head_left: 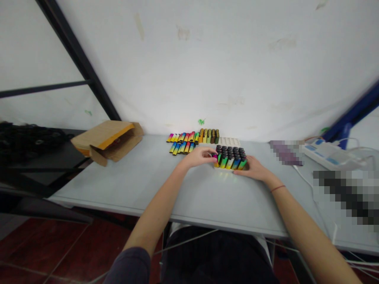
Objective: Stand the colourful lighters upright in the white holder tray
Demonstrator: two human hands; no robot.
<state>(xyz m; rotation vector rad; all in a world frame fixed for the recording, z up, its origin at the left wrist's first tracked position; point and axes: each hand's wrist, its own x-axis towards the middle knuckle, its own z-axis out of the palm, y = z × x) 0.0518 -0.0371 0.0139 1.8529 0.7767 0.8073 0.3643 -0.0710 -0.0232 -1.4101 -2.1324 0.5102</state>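
Note:
A block of colourful lighters [231, 158] with black tops stands upright in rows in a pale tray [225, 170]. At its left front corner, my left hand [201, 156] has thumb and fingers closed on a magenta and yellow lighter [215, 158]. My right hand [255, 169] wraps round the right end of the tray, thumb along its front edge. Behind my left hand, several loose lighters [181, 148] lie in two rows. Beyond the block stand more upright lighters [209, 136] with gold-coloured tops, beside a white holed tray [230, 141].
An opened cardboard box [108, 136] lies at the table's left. A blurred purple object [286, 152], a white power strip [325, 154] with cables and a blurred dark object [346, 193] are on the right. A white wall [225, 71] closes off the back.

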